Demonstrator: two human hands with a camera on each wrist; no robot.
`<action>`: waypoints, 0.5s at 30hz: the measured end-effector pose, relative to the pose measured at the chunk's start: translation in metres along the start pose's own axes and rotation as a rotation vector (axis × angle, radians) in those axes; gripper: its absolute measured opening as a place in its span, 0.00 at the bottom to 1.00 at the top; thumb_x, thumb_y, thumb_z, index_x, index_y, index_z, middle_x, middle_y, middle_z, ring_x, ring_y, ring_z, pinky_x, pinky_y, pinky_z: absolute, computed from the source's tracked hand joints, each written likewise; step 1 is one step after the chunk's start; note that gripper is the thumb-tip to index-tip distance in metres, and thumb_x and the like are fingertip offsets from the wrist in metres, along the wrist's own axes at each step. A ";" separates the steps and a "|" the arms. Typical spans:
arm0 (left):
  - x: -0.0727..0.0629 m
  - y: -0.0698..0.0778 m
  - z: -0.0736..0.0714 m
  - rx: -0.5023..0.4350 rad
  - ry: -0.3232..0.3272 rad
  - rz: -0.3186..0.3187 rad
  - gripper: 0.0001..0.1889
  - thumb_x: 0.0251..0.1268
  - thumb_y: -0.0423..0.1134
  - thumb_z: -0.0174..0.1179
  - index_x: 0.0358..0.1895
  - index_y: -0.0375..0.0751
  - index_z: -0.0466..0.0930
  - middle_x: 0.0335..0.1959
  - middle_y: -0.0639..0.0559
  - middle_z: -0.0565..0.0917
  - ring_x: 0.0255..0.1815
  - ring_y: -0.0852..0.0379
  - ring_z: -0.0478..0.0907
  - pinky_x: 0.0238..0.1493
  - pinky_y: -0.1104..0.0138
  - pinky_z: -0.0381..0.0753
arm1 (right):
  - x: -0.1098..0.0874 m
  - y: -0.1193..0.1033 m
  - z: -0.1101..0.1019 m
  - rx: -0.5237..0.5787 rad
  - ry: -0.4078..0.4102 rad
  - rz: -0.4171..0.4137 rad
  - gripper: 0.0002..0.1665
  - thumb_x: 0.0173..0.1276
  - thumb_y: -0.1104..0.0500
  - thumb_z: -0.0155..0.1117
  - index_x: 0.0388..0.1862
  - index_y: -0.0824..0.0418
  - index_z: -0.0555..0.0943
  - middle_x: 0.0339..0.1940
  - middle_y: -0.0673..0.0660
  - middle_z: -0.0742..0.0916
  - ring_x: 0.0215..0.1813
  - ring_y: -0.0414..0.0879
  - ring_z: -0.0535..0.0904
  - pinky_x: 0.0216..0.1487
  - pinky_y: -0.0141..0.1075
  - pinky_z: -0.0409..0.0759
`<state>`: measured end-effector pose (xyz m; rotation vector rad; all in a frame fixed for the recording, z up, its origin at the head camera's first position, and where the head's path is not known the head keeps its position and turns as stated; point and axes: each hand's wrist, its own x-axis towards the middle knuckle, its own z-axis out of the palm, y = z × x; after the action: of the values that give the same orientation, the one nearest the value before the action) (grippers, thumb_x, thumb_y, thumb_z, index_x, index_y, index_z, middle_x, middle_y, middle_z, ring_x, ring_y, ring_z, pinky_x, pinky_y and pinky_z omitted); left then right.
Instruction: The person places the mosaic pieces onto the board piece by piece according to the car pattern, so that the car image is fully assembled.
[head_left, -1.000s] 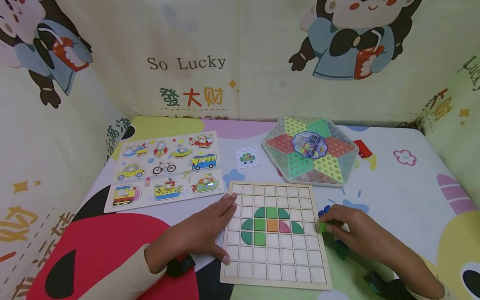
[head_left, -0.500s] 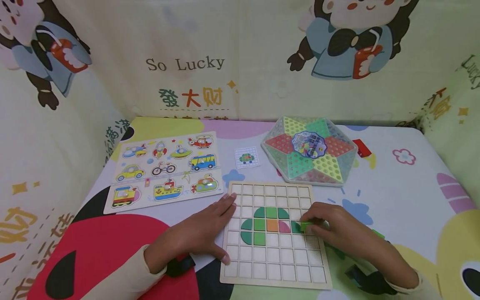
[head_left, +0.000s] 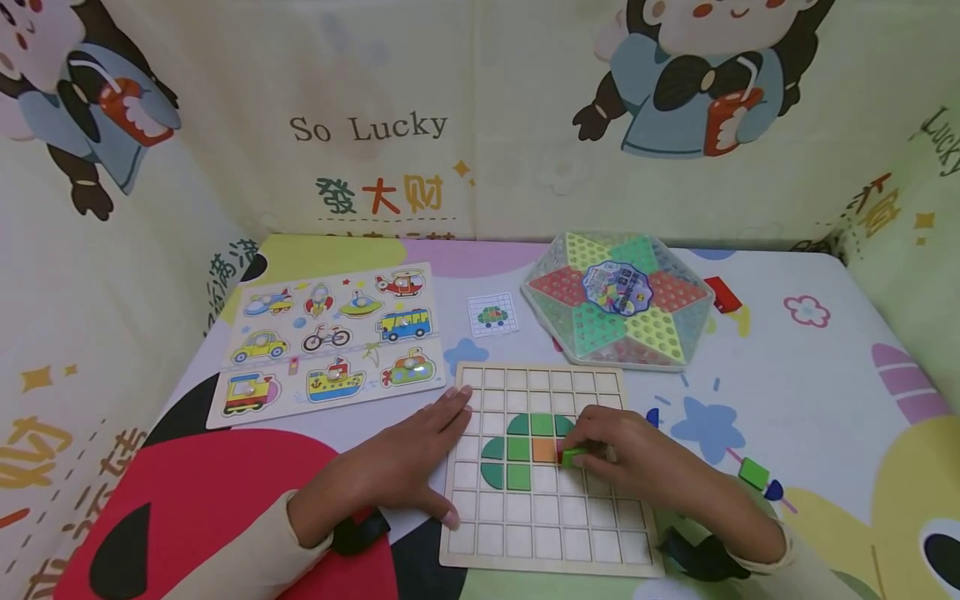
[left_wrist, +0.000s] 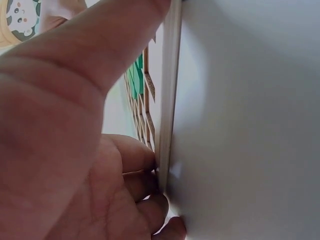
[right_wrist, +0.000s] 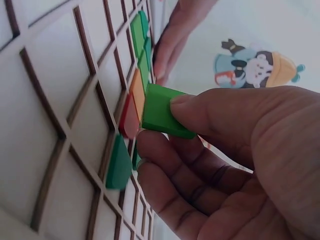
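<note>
A wooden grid board (head_left: pixel 517 537) bears several green tiles (head_left: pixel 518 448), an orange square tile (head_left: pixel 543 451) and a pink rounded tile (right_wrist: pixel 129 117). My left hand (head_left: pixel 408 457) rests along the board's left edge, its thumb and fingers spread and touching the rim. Between thumb and fingertips, my right hand (head_left: pixel 626 446) pinches a light green square tile (right_wrist: pixel 162 111), tilted close over the board beside the orange and pink tiles. Below that hand in the right wrist view sits a dark green rounded tile (right_wrist: pixel 118 165), which the hand hides from the head view.
At the back left lies a vehicle puzzle board (head_left: pixel 296 400). Behind the grid are a small pattern card (head_left: pixel 492 315) and a hexagonal Chinese checkers box (head_left: pixel 600 329). Loose on the right lie a green tile (head_left: pixel 753 473), a blue piece (head_left: pixel 774 490) and a red piece (head_left: pixel 724 295).
My right hand has carried the light green tile leftward from beyond the board's right edge to over its middle. Loose pieces on the right have come into sight. The left hand stays put.
</note>
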<state>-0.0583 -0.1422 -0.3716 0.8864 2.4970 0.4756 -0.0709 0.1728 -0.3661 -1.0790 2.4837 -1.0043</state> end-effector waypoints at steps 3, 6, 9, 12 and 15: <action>0.000 0.000 0.000 -0.001 0.000 -0.003 0.63 0.38 0.61 0.76 0.77 0.39 0.51 0.79 0.47 0.45 0.78 0.48 0.38 0.70 0.53 0.57 | 0.002 -0.002 0.004 0.004 -0.002 -0.009 0.12 0.65 0.67 0.67 0.44 0.53 0.85 0.37 0.42 0.81 0.35 0.35 0.73 0.35 0.31 0.75; 0.001 0.000 0.000 -0.001 0.001 -0.004 0.63 0.38 0.61 0.76 0.77 0.39 0.51 0.79 0.47 0.45 0.78 0.48 0.38 0.70 0.53 0.57 | 0.005 -0.005 0.007 0.009 0.009 0.010 0.11 0.66 0.66 0.67 0.43 0.53 0.85 0.36 0.42 0.81 0.33 0.35 0.73 0.33 0.31 0.76; 0.001 0.000 0.000 -0.003 0.001 -0.004 0.63 0.38 0.61 0.76 0.77 0.39 0.51 0.79 0.47 0.45 0.78 0.48 0.38 0.70 0.53 0.57 | 0.008 -0.007 0.011 0.022 0.027 0.069 0.09 0.66 0.65 0.67 0.43 0.54 0.85 0.34 0.41 0.81 0.32 0.34 0.73 0.33 0.31 0.77; 0.001 0.000 0.001 -0.008 -0.003 -0.006 0.63 0.38 0.61 0.76 0.77 0.39 0.51 0.79 0.47 0.45 0.78 0.49 0.38 0.70 0.53 0.57 | 0.010 -0.009 0.013 0.056 0.035 0.112 0.08 0.66 0.65 0.68 0.43 0.56 0.85 0.34 0.40 0.81 0.32 0.34 0.75 0.33 0.31 0.78; 0.001 -0.001 0.001 -0.008 -0.007 -0.009 0.63 0.38 0.61 0.76 0.77 0.39 0.51 0.79 0.47 0.45 0.78 0.49 0.38 0.70 0.53 0.57 | 0.011 -0.011 0.015 0.092 0.023 0.134 0.09 0.65 0.65 0.68 0.42 0.55 0.85 0.33 0.40 0.82 0.32 0.35 0.75 0.33 0.31 0.78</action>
<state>-0.0591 -0.1419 -0.3729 0.8725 2.4898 0.4781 -0.0652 0.1524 -0.3687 -0.8660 2.4639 -1.0835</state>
